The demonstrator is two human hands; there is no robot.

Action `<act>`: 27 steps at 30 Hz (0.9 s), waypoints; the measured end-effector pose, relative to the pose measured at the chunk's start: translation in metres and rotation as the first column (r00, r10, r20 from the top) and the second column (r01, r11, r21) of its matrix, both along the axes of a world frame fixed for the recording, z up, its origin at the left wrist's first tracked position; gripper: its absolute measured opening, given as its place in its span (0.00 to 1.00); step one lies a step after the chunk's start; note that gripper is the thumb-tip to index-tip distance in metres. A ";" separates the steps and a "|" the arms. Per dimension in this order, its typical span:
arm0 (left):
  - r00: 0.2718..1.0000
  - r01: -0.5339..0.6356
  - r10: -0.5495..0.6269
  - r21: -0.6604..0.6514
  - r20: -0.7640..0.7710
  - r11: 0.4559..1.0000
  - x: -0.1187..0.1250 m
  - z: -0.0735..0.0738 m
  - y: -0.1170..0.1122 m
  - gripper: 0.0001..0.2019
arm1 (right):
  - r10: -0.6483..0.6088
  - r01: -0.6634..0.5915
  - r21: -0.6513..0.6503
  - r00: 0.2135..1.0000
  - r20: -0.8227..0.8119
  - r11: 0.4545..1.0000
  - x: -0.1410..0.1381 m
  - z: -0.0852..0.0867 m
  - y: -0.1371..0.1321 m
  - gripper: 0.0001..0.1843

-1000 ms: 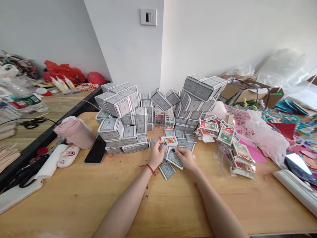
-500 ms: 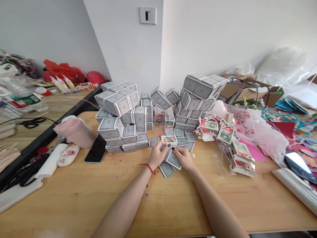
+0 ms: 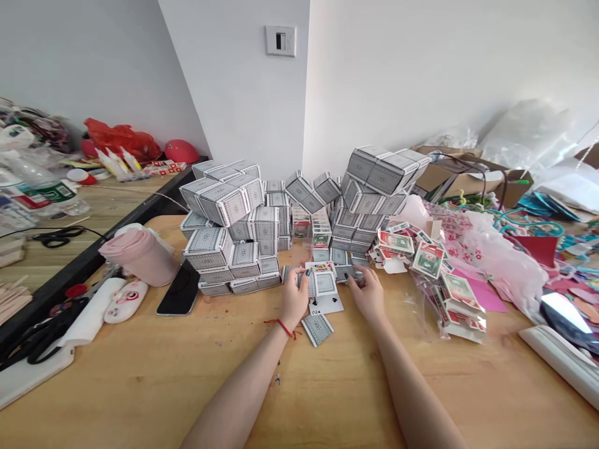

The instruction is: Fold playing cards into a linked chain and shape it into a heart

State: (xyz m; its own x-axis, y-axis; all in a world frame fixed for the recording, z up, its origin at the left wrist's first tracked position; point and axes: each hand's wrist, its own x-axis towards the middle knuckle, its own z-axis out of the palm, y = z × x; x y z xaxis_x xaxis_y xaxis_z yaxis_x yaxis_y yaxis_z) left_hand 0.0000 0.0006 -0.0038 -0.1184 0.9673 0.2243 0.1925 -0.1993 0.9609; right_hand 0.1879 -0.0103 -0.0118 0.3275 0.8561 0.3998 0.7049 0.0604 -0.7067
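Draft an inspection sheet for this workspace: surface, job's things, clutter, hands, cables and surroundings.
Surface: wooden table, small dark specks.
Job's things: stacked card blocks, grey-backed cards, a face-up card.
Clutter: phone and pink tumbler left; red-green card boxes and plastic bag right.
Hands: left hand holds one grey-backed card; right hand by others, grip unclear.
Cables: thin dark cord by black scissors, far left.
Surroundings: pale wall with wall plate.

Craft workspace indoors, wooden desk at 6 o'clock, card-built blocks at 12 o'clock, scissors at 9 o'clock, coloured paper pieces at 3 o'clock.
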 end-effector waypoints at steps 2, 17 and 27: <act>1.000 -0.002 0.002 0.022 0.002 1.000 0.000 -0.001 0.001 0.09 | 0.038 -0.035 -0.021 0.990 0.137 0.999 0.004 -0.002 0.003 0.23; 0.999 0.049 -0.049 0.031 -0.013 0.998 -0.001 -0.010 0.005 0.10 | 0.052 0.004 -0.181 0.951 0.306 0.983 0.000 -0.005 0.003 0.28; 1.000 0.023 -0.022 0.011 -0.010 1.000 -0.002 -0.007 0.006 0.09 | 0.081 -0.049 -0.181 0.982 0.169 0.982 -0.002 -0.002 0.003 0.27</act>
State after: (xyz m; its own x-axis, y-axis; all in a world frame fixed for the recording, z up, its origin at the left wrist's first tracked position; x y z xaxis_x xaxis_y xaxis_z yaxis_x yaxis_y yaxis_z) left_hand -0.0017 0.0064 -0.0105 -0.0943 0.9672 0.2358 0.1976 -0.2139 0.9567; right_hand 0.1863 -0.0078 -0.0142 0.2071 0.9351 0.2874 0.8172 -0.0038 -0.5764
